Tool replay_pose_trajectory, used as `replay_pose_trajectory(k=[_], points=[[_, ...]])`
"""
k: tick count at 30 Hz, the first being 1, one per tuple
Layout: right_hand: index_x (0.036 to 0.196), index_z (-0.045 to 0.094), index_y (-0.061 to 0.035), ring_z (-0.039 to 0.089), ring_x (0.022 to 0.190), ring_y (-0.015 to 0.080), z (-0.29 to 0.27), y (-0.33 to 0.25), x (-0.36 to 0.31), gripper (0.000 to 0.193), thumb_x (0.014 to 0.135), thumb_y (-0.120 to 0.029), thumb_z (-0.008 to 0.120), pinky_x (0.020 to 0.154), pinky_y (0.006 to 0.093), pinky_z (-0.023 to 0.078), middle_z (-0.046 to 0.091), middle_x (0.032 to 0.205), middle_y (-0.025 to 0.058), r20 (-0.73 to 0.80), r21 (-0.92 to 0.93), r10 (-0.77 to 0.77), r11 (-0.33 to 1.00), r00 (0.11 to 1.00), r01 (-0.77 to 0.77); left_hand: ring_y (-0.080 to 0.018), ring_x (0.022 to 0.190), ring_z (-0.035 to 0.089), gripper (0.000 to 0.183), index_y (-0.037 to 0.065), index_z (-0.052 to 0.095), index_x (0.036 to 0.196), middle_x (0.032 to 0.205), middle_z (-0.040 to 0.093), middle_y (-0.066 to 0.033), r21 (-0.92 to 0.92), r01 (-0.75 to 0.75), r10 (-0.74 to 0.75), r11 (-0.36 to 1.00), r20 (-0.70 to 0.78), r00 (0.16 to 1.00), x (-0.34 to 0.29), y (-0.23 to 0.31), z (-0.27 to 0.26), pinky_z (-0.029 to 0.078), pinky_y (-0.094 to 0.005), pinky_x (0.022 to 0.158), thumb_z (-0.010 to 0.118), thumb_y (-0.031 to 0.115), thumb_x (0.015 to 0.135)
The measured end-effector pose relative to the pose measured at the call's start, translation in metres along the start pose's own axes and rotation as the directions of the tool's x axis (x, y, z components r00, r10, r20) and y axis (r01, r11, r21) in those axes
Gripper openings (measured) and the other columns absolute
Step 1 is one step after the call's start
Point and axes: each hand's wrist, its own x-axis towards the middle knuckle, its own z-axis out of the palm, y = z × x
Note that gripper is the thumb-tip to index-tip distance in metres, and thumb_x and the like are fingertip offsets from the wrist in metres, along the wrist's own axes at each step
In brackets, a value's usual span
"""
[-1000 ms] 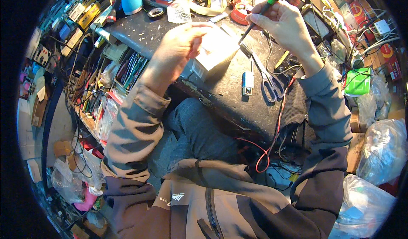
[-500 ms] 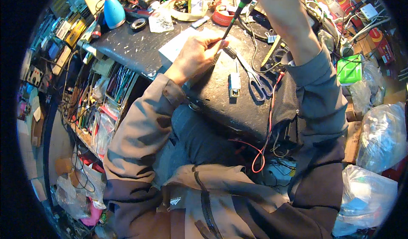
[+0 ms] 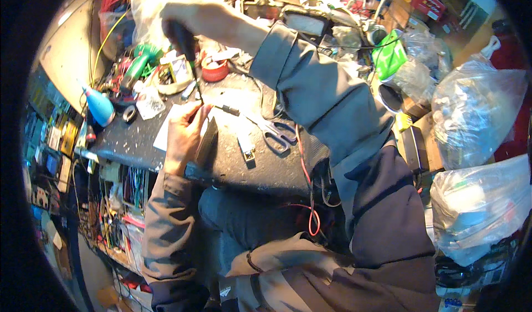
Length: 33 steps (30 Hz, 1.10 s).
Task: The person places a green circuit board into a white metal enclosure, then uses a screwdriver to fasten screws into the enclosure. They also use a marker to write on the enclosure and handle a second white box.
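Note:
My right hand [image 3: 205,19] is closed around the black handle of a screwdriver [image 3: 187,47], which points down. Its thin dark shaft runs to the fingertips of my left hand [image 3: 184,132]. The left thumb and fingers pinch together at the shaft's lower end; what they grip there is too small to make out. Beside that hand is a dark flat piece [image 3: 207,141], and I cannot tell whether it is held. To the right, scissors [image 3: 275,137] lie on the worn black table [image 3: 233,173]. A small metal-cased part [image 3: 246,149] sits left of their handles.
A blue blower bulb [image 3: 100,108], a black ring [image 3: 129,113] and a red tape roll [image 3: 214,69] stand behind my left hand. White paper [image 3: 161,134] lies beside it. A red wire [image 3: 305,168] hangs over the table's front edge. Plastic bags [image 3: 476,118] crowd the right.
The view has swung, so the table appears further left and lower. The screwdriver stands steeper, still in my right hand. My left fingers stay pinched at its lower end.

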Motion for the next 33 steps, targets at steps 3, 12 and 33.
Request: replay_pose_trajectory(k=[3,12,33], points=[[0.081,0.069,0.0009,0.067,0.070,0.0335,0.007,-0.041,0.008,0.051,0.092,-0.047,0.056,0.072,0.0438,0.053,0.067,0.075,0.0196,0.056,-0.838,-0.109,0.535,0.992,0.106,-0.0044,0.079,0.056,0.024,-0.004,0.071,0.104,0.084,0.068,0.0005,-0.066,0.064,-0.061,0.996,0.043,0.997,0.001,-0.002,-0.003,0.046,-0.0223,0.071,0.066,0.018,0.097],[0.097,0.071,-0.0023,0.061,0.071,0.0199,-0.017,-0.072,0.030,0.038,0.088,-0.039,0.068,0.063,0.0384,0.049,0.066,0.084,0.0078,0.605,-0.717,0.311,0.612,0.733,0.333,-0.0067,0.089,0.060,0.036,-0.003,0.065,0.122,0.099,0.069,-0.0028,-0.102,0.108,-0.095,0.989,0.124,0.988,0.001,-0.005,-0.006,0.048,-0.0213,0.078,0.069,0.021,0.095],[0.094,0.071,-0.0016,0.062,0.070,0.0086,0.030,0.023,-0.063,0.040,0.084,-0.040,0.079,0.066,0.0267,0.050,0.067,0.076,0.0023,-0.062,-0.537,0.199,0.820,0.978,-0.201,-0.0089,0.057,0.052,0.047,0.002,0.069,0.074,0.061,0.060,-0.0021,0.372,-0.117,0.141,0.921,-0.038,0.989,0.028,0.020,-0.010,0.043,-0.0288,0.055,0.084,0.046,0.076]])
